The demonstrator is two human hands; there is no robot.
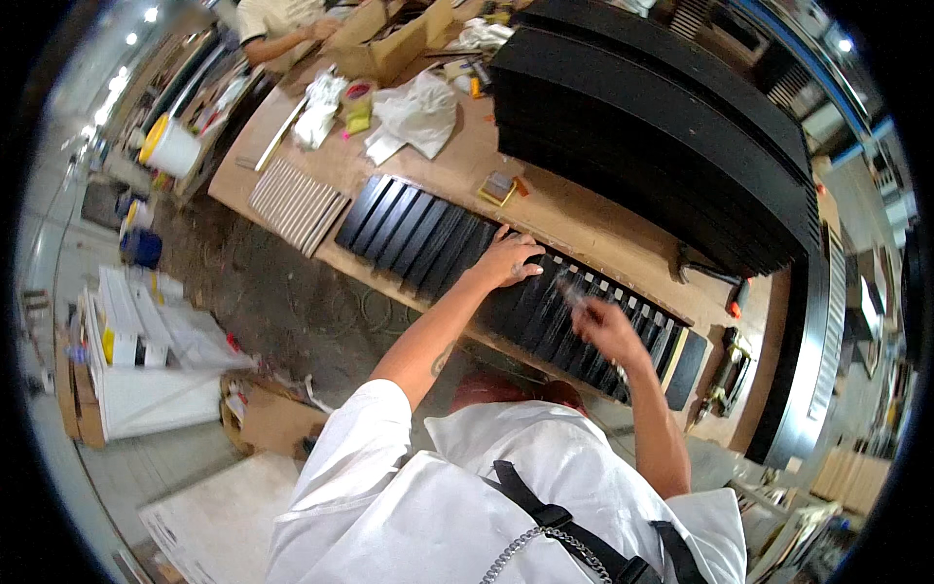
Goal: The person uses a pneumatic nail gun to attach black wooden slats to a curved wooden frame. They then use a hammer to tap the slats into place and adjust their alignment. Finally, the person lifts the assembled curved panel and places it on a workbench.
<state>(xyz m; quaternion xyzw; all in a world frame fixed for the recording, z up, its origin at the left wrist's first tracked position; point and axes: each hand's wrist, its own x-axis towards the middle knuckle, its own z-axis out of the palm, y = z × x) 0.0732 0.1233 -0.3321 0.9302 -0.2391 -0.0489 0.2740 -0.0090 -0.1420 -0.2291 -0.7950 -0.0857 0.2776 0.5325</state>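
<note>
The black slatted panel [413, 234] lies lengthwise along the near edge of the worktable [574, 219]. A narrow strip of bare wood shows between its left part and that edge. The left hand [510, 261] rests on the panel near its far edge, fingers spread and palm down. The right hand [609, 331] is over the slats to the right, fingers curled; motion blur conceals the fingertips, so whether they pinch anything cannot be told. Small pale blocks [603, 286] line the panel's far edge at right. Light slats [297, 206] lie just beside the panel's left end. Beyond the panel, an open strip of tabletop, carrying a small yellow-edged block [498, 188], separates it from a tall stack of black boards [652, 127]. Past the right end, a hand tool [730, 375] limits side clearance.
</note>
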